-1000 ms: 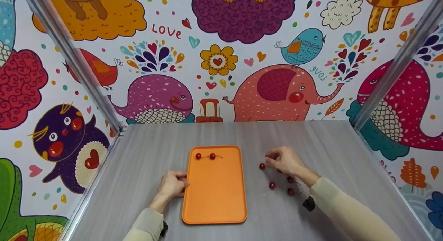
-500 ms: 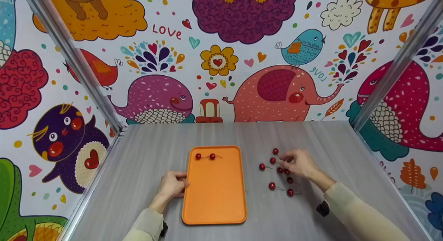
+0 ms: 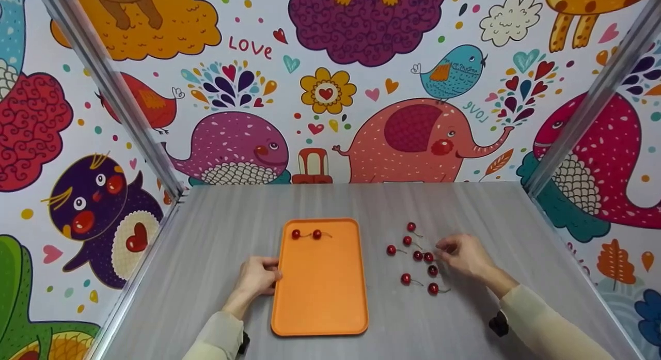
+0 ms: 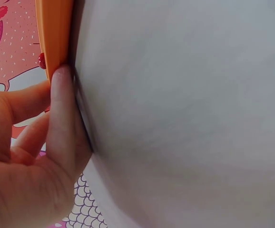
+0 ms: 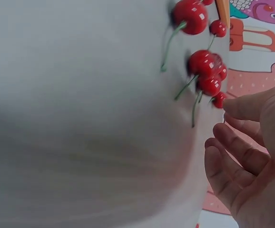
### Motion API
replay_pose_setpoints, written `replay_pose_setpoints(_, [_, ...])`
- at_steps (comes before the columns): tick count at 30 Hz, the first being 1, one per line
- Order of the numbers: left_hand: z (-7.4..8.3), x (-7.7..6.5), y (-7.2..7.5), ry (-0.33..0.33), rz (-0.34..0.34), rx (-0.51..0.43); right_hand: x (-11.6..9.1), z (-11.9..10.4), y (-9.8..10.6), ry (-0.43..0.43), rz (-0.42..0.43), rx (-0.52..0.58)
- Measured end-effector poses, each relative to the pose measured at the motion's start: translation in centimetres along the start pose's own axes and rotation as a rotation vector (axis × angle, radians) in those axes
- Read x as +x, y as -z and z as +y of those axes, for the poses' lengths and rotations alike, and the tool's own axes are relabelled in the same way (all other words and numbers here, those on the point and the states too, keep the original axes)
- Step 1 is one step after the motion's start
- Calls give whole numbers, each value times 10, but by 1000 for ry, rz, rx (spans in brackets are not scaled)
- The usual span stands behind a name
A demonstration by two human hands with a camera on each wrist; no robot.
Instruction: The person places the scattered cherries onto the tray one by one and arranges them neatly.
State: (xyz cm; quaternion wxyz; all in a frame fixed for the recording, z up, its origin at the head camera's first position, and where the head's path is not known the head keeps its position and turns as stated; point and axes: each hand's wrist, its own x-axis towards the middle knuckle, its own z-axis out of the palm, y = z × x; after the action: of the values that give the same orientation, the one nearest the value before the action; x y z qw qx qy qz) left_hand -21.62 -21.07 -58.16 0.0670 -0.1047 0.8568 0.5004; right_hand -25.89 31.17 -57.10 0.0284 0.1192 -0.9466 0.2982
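Note:
In the head view an orange rectangular tray [image 3: 320, 293] lies on the table with two red cherries, one cherry [image 3: 296, 234] and another cherry [image 3: 317, 234], in a row near its far end. My left hand [image 3: 258, 275] holds the tray's left edge, its fingers at the rim; the left wrist view shows the tray's orange side [image 4: 56, 28] between the fingertips. Right of the tray lie several loose stemmed cherries [image 3: 428, 257]. My right hand [image 3: 465, 254] hovers just right of them, fingers loosely bent with nothing seen between them. In the right wrist view its fingertips are close to a cherry [image 5: 218, 100].
The grey wood-grain table [image 3: 217, 220] runs back to a wall [image 3: 330, 55] printed with cartoon animals. Metal posts stand at both rear corners, such as the left post [image 3: 124, 107].
My right hand has drawn back to the right and slightly nearer, uncovering cherries it was in front of. My left hand, the tray and the cherries stay in place.

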Motion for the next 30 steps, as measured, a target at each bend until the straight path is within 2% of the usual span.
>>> replay_pose_setpoints(10, [1,-1,1,12,1,8,-12,16,1,-21,13,-102])
replay_pose_setpoints(16, [1,-1,1,33,-3,-21,-12,16,-4,-12,35,-156])
replay_pose_setpoints(20, [1,-1,1,35,1,-8,-10,13,-7,1,13,-153])
replay_pose_setpoints(30, [2,-2,2,24,-11,2,-5,10,-14,111,7,-152])
